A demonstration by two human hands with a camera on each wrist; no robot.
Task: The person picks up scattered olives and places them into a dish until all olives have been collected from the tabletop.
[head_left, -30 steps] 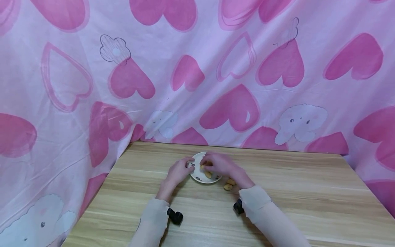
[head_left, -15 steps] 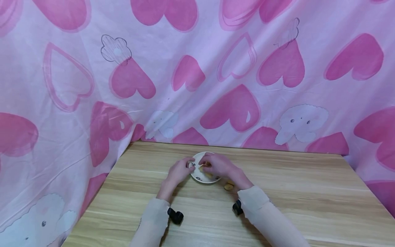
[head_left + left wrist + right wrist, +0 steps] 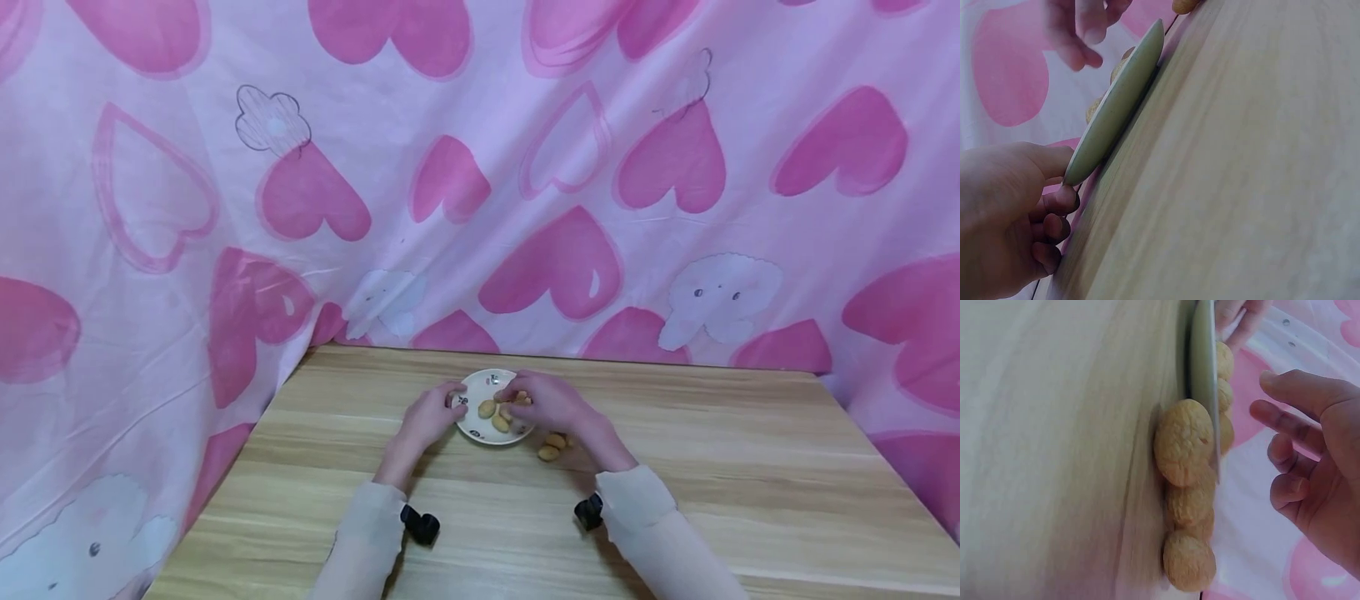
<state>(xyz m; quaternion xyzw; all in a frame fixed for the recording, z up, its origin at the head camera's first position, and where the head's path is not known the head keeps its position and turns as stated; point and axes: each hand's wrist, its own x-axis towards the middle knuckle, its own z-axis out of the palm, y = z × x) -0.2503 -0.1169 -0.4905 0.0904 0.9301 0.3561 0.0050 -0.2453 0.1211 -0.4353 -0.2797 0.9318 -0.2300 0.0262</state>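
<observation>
A small white plate (image 3: 480, 390) with dark printed motifs lies near the table's far side. My left hand (image 3: 427, 417) pinches its left rim, thumb above and index finger (image 3: 1063, 200) beneath in the left wrist view. Several tan, wrinkled, rounded puff-like pieces (image 3: 487, 408) sit on the plate. Over the plate's right side hovers my right hand (image 3: 552, 406), covering part of it. The right wrist view shows that hand's thumb (image 3: 1297, 387) and fingers parted, holding nothing. More puff-like pieces (image 3: 1184, 442) lie clustered on the table by the plate's right edge.
The wooden tabletop (image 3: 750, 467) spreads out on both sides of the arms. Pink heart-patterned cloth (image 3: 525, 167) hangs behind it and at its sides. Black wrist cameras (image 3: 422, 527) are worn at both cuffs.
My right hand has drawn slightly right from the plate's middle, letting go of a puff-like piece that now lies on the plate. The left hand keeps its grip on the rim.
</observation>
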